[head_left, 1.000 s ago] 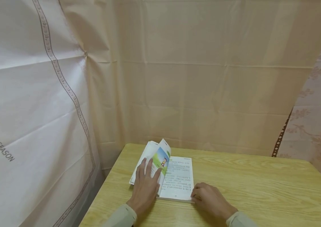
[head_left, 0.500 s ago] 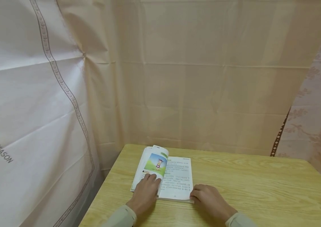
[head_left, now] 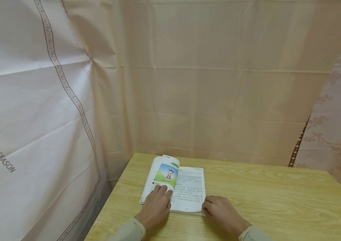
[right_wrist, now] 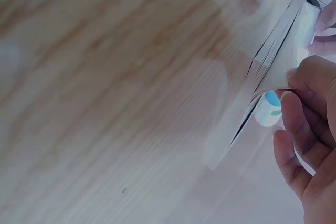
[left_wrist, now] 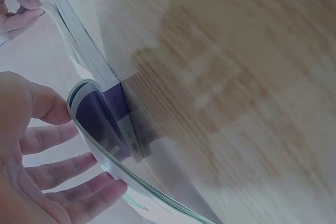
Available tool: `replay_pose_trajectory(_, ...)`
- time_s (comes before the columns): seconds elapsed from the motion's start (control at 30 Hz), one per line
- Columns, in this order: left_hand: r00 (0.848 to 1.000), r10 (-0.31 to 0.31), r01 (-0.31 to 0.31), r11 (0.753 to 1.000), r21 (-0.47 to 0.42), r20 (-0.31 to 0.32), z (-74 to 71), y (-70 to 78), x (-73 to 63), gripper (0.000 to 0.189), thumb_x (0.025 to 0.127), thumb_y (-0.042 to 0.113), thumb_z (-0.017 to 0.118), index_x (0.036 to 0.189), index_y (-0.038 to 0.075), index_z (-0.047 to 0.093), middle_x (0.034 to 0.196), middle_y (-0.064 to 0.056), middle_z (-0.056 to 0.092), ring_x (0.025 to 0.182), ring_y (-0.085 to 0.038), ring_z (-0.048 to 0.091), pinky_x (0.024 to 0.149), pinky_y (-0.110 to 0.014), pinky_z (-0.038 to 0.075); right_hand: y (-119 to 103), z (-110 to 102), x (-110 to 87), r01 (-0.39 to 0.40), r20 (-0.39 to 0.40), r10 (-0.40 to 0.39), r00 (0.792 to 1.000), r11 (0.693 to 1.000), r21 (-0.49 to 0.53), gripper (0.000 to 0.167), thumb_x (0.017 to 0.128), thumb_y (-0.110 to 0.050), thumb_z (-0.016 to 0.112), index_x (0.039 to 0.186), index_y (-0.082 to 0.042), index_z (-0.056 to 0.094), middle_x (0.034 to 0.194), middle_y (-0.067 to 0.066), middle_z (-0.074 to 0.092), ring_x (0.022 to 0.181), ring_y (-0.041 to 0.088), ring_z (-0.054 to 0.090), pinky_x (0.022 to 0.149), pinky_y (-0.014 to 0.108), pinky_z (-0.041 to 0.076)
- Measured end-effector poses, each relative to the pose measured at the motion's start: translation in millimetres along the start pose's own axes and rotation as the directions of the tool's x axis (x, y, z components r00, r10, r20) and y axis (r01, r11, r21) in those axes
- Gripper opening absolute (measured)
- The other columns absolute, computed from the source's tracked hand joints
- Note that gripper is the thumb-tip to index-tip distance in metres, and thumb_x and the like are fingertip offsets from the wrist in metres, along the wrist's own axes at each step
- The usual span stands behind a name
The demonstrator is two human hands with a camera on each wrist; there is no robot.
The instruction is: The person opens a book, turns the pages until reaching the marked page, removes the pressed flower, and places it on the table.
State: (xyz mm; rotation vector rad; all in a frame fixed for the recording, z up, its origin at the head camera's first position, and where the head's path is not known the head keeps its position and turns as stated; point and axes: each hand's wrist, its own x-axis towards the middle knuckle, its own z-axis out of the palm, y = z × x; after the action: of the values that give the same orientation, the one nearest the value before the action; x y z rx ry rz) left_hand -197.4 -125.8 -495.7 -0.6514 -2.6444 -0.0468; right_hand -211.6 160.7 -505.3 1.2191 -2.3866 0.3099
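An open book (head_left: 187,197) lies near the table's left end, its left page (head_left: 165,174) with a cartoon of a girl, its right page full of printed text. My left hand (head_left: 156,205) rests on the lower left page, fingers fairly straight. In the left wrist view its fingers (left_wrist: 63,171) lie along the curved left-hand pages, beside the purple spine (left_wrist: 116,102). At the book's lower right corner is my right hand (head_left: 222,211). The right wrist view shows this hand (right_wrist: 312,129) pinching a lifted page corner (right_wrist: 274,88) between thumb and index finger.
The wood-grain table (head_left: 267,194) extends to the right of the book. Behind it hangs a beige cloth (head_left: 212,100). A pale printed cloth (head_left: 38,134) closes off the left side, and a floral one (head_left: 339,120) hangs at the right.
My left hand has drawn down toward the lower left page, and the picture leaf now lies flatter to the left. The right hand has stayed at the lower right corner.
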Motion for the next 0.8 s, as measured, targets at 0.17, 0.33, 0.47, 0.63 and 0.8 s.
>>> replay_pose_trajectory(0.17,1.000,0.013,-0.013,1.000,0.005,0.000,-1.4,0.5,-0.7,0.018,0.094,0.018,0.067,0.110,0.011,0.071,0.107,-0.007,0.063,0.094,-0.023,0.057,0.073,-0.035,0.055,1.1,-0.4,0.9,-0.002,-0.021,0.003,1.000,1.000,0.030,0.019,0.076,-0.001,0.081,0.080,-0.017,0.072,0.082,-0.011,0.063,0.072,-0.001,0.052,0.063,0.021,0.049)
replay_pose_trajectory(0.33,1.000,0.027,-0.027,1.000,0.014,-0.014,-0.9,1.0,-3.0,0.023,0.096,0.029,0.068,0.111,0.012,0.071,0.107,-0.008,0.062,0.096,-0.024,0.057,0.073,-0.037,0.054,-2.0,-6.1,1.8,-0.087,0.022,0.085,0.996,0.990,0.110,0.011,0.083,-0.010,0.084,0.086,-0.018,0.077,0.087,-0.014,0.065,0.078,-0.002,0.058,0.066,0.022,0.053)
replay_pose_trajectory(0.47,0.999,0.026,-0.026,1.000,0.017,0.024,-0.6,3.8,-3.7,0.048,0.096,0.058,0.063,0.117,0.016,0.073,0.109,-0.008,0.060,0.093,-0.024,0.053,0.071,-0.035,0.051,-2.2,-6.8,1.3,-0.103,0.003,0.104,0.995,0.987,0.120,0.011,0.085,-0.013,0.084,0.088,-0.020,0.075,0.089,-0.016,0.064,0.078,-0.003,0.057,0.066,0.023,0.053)
replay_pose_trajectory(0.63,0.998,0.044,-0.046,0.997,0.057,0.043,2.9,5.6,-2.9,0.064,0.088,0.077,0.057,0.121,0.025,0.075,0.113,-0.010,0.059,0.091,-0.024,0.049,0.068,-0.034,0.048,-1.4,-5.6,3.2,-0.073,-0.071,0.081,0.994,0.992,0.101,0.015,0.085,-0.014,0.084,0.086,-0.022,0.071,0.088,-0.016,0.061,0.068,-0.007,0.044,0.059,0.014,0.043)
replay_pose_trajectory(0.8,0.997,0.078,-0.079,0.993,0.083,0.012,6.9,5.9,-2.0,0.052,0.090,0.069,0.063,0.117,0.028,0.078,0.114,-0.012,0.059,0.094,-0.027,0.051,0.070,-0.038,0.050,-0.9,-7.2,7.9,-0.012,-0.178,0.027,0.984,0.997,0.082,0.021,0.082,-0.012,0.085,0.086,-0.022,0.068,0.089,-0.017,0.061,0.065,-0.009,0.040,0.056,0.008,0.036)
